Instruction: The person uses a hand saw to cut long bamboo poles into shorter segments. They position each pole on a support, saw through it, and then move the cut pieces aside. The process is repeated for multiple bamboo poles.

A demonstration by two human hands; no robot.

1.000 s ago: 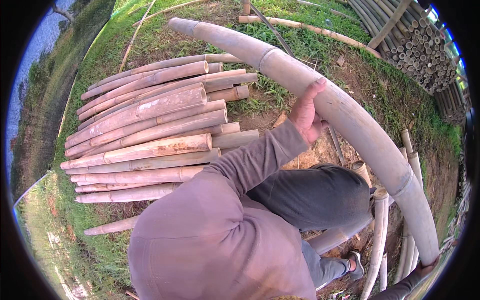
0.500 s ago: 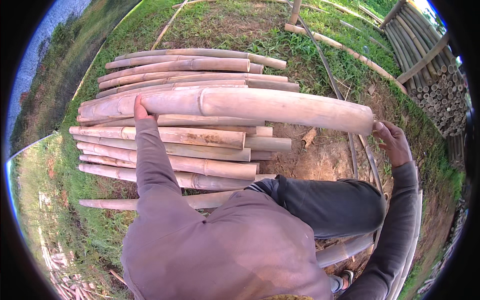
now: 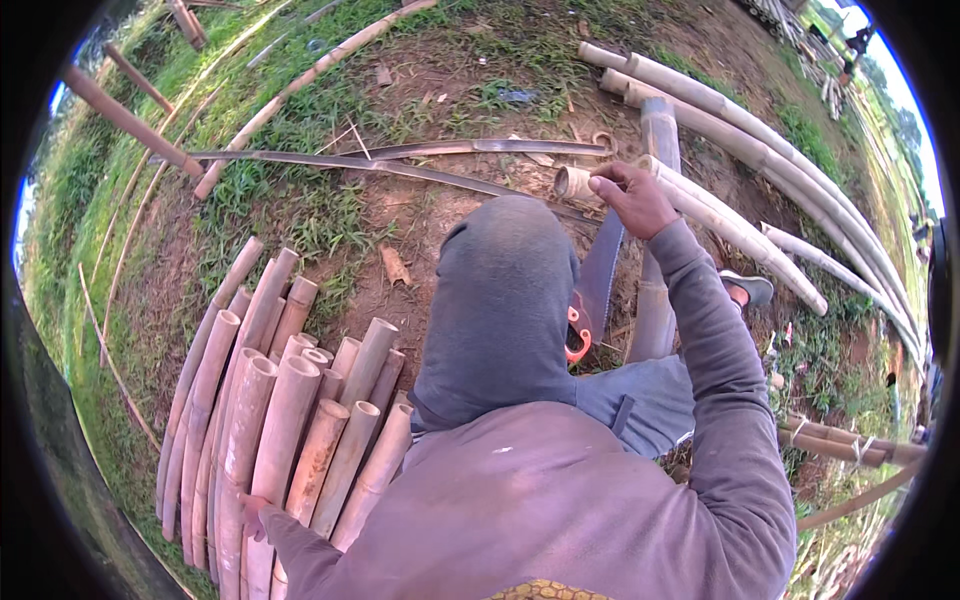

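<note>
My left hand (image 3: 256, 515), at the lower left, is closed round a thick cut bamboo pole (image 3: 283, 430) among a row of similar poles; most of its fingers are hidden behind the bamboo. At upper right, the fingers of my right hand (image 3: 640, 200) pinch a short hollow bamboo piece (image 3: 573, 184). A hand saw with a bluish blade (image 3: 602, 265) and an orange handle (image 3: 574, 338) stands tilted beside my bent knee (image 3: 500, 300). Just beyond it, a thick bamboo length (image 3: 652, 290) lies on the ground.
Long bamboo poles (image 3: 770, 145) stretch along the right side. Dark flat strips (image 3: 400, 165) cross the ground ahead. A wooden post (image 3: 130, 120) leans at the far left. A bound bamboo bundle (image 3: 830, 440) lies at lower right, and a foot in a sandal (image 3: 750, 288) shows at right.
The view has swung right. The thick pole, held up across both hands before, now lies with the row under my left hand. My right hand has left its end and holds a short bamboo piece.
</note>
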